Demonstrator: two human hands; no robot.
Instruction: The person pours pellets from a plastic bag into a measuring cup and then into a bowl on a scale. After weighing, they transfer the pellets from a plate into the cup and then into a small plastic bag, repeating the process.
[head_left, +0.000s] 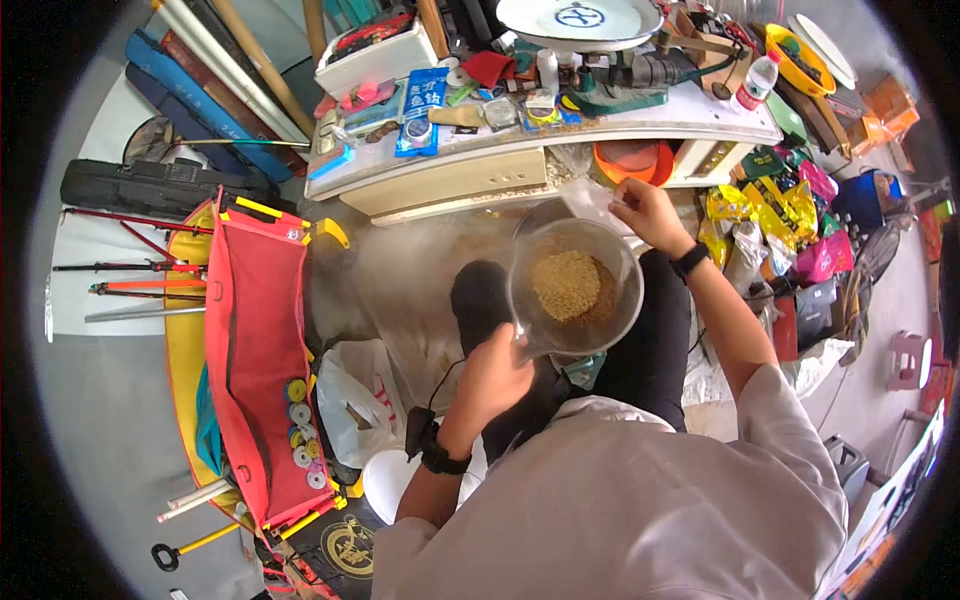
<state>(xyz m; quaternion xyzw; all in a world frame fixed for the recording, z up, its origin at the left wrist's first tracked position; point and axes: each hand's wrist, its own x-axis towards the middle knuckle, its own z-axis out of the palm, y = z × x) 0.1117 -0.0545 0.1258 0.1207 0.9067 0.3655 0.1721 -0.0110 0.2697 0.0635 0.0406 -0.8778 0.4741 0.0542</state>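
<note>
My left hand [497, 375] is closed round the handle of a clear plastic measuring jug [570, 236], held over my lap. Tan, crumbly granules [572, 284] cover the bottom of the jug, paler on the left and browner on the right. Beyond the jug's far rim, my right hand [648, 216] pinches a thin, translucent whitish piece that looks like a plastic bag [592, 203]. The bag overlaps the jug's far right edge in this view.
Ahead stands a cluttered workbench [440, 180] with a white enamel basin [580, 22], a water bottle [757, 80] and a blue packet [424, 105]. An orange bowl [662, 165] sits beneath it. A red mesh bag [262, 350] and a white bucket [390, 480] are at left; colourful bags [780, 215] at right.
</note>
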